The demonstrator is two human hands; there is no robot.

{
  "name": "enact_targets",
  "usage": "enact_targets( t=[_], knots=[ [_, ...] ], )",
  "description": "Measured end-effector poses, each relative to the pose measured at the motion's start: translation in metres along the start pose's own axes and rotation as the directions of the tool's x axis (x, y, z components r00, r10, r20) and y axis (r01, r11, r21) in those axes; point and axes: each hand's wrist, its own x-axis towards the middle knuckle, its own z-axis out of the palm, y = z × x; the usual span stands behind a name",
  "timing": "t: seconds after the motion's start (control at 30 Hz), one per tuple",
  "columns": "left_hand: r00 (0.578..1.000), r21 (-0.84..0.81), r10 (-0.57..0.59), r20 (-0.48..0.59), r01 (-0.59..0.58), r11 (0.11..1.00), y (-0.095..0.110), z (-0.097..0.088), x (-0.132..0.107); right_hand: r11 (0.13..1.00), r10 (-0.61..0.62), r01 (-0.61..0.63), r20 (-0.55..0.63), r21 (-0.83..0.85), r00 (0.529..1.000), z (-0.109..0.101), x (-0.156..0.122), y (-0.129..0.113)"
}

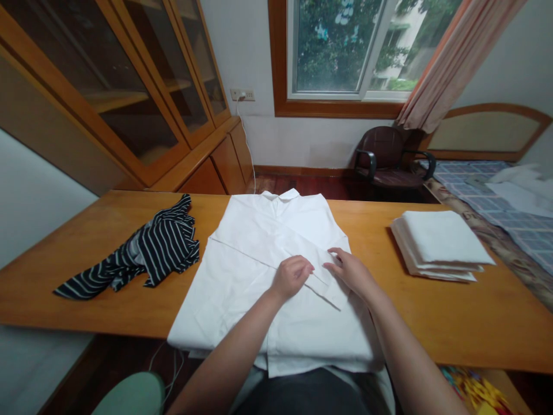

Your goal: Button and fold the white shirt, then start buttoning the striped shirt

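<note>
A white collared shirt (246,288) lies spread on the wooden table in front of me, collar at the far side and hem hanging over the near edge. One of its sleeves (259,245) is laid slantwise across the body, the cuff end toward the lower right. My left hand (294,275) is over this sleeve near the middle, fingers curled into a pinch; whatever is between them is hidden. Close to the shirt's right side is my right hand (348,270), its thumb and fingers apart, fingertips at the fabric.
A crumpled black-and-white striped garment (166,242) lies on the table (358,222) at left. A stack of folded white cloth (444,239) sits at right. Beyond are a brown armchair (384,153) and a bed (470,178). A green stool (132,395) stands below the near edge.
</note>
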Motion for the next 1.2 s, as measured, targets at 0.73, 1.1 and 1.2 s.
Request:
enact_targets(
  t=[0.73,1.1,1.2],
  knots=[
    [0.750,0.436,-0.660,-0.042,0.608,0.663,-0.025,-0.175,-0.081,0.985,0.088,-0.108,0.149,0.133,0.985,-0.014,-0.008,0.002],
    [0.564,0.367,-0.823,0.070,0.752,0.547,-0.015,-0.198,-0.103,0.985,0.114,-0.127,0.110,0.121,0.987,-0.016,-0.010,-0.002],
    [0.570,0.328,-0.817,0.089,0.758,0.564,-0.018,-0.200,-0.106,0.984,0.107,-0.117,0.078,0.133,0.991,-0.017,-0.011,-0.003]
  ],
)
